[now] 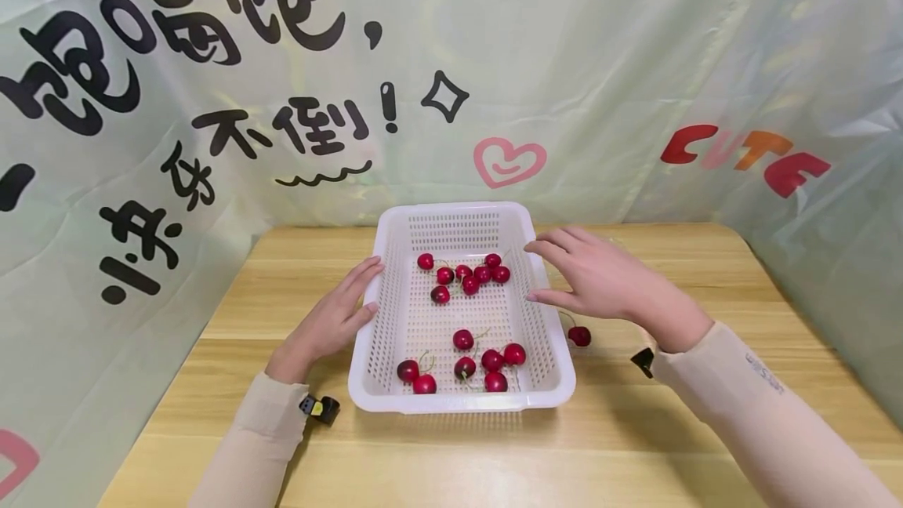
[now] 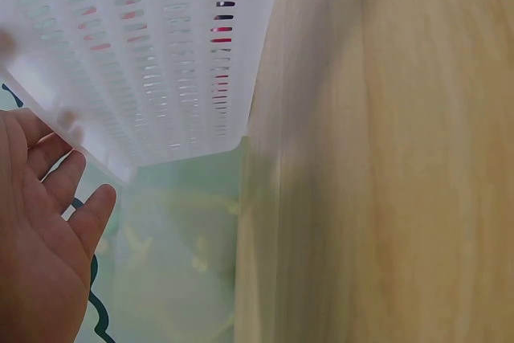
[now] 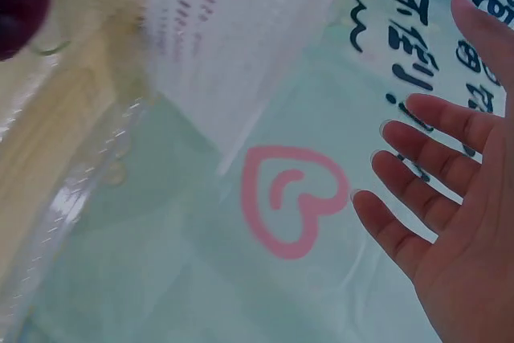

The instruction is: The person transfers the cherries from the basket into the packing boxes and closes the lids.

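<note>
Here, the basket (white, perforated) touches the left hand.

A white, rectangular, slotted plastic basket stands upright, its left rim touched by the left hand, its right rim close to the right hand. Round, glossy deep-red cherries, some with thin green stems, lie loose on its floor, toward the far and near ends. One dark-red stemmed cherry lies outside, beside its right wall.

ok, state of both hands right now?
Left hand: open, touching the side of the white rectangular plastic basket.
Right hand: open, holding nothing.
</note>
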Tool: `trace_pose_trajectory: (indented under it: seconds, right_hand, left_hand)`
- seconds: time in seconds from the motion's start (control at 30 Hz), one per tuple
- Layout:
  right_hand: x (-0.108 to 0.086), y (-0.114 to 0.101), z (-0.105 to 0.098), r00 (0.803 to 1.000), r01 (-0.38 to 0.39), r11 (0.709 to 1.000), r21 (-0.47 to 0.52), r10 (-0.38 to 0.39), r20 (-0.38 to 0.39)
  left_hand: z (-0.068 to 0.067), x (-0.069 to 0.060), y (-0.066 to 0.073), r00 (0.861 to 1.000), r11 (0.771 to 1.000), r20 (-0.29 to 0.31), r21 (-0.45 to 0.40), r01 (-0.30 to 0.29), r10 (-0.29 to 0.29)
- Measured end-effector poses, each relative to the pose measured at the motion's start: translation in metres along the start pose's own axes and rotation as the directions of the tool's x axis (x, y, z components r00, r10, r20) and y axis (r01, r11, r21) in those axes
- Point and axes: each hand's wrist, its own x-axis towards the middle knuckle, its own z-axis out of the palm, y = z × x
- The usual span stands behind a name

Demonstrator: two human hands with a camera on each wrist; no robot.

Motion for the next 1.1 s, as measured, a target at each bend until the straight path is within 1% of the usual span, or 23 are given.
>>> trace_pose_trajectory:
  seconds: [0.13, 0.27, 0.47, 0.57, 0.67, 0.77, 0.9, 1.1]
  right_hand:
    - [0.018, -0.007, -0.005, 0.999, 0.036, 0.999, -0.036, -0.035, 0.033]
    - [0.037, -0.013, -0.006, 0.997, 0.06, 0.997, -0.045, -0.058, 0.053]
    - [0.066, -0.021, -0.007, 0.997, 0.057, 0.998, -0.028, -0.055, 0.062]
    - [0.081, -0.025, -0.008, 0.997, 0.045, 0.999, -0.002, -0.044, 0.056]
    - [0.094, -0.029, -0.007, 0.998, 0.001, 0.999, 0.042, -0.003, 0.064]
    - [0.104, -0.033, -0.002, 0.994, -0.064, 0.995, 0.076, 0.056, 0.098]
    - [0.118, -0.037, 0.007, 0.982, -0.137, 0.983, 0.121, 0.118, 0.15]
    - [0.131, -0.042, 0.026, 0.96, -0.217, 0.956, 0.198, 0.173, 0.22]
  left_hand:
    - [-0.001, 0.001, 0.0, 1.0, 1.0, 0.005, 0.003, -0.001, 0.001]
    - [-0.001, 0.003, 0.001, 1.0, 1.0, 0.007, 0.003, 0.002, -0.002]
    - [-0.002, 0.006, 0.002, 1.0, 1.0, 0.016, 0.007, 0.016, -0.016]
    - [-0.002, 0.006, 0.002, 1.0, 1.0, 0.017, 0.006, 0.02, -0.02]
    - [-0.002, 0.005, 0.002, 1.0, 1.0, 0.016, 0.007, 0.021, -0.021]
    - [-0.002, 0.004, 0.001, 1.0, 1.0, 0.014, 0.007, 0.02, -0.02]
    - [-0.003, 0.001, 0.002, 1.0, 1.0, 0.012, 0.009, 0.021, -0.021]
    - [-0.002, 0.0, 0.002, 1.0, 1.0, 0.014, 0.006, 0.023, -0.023]
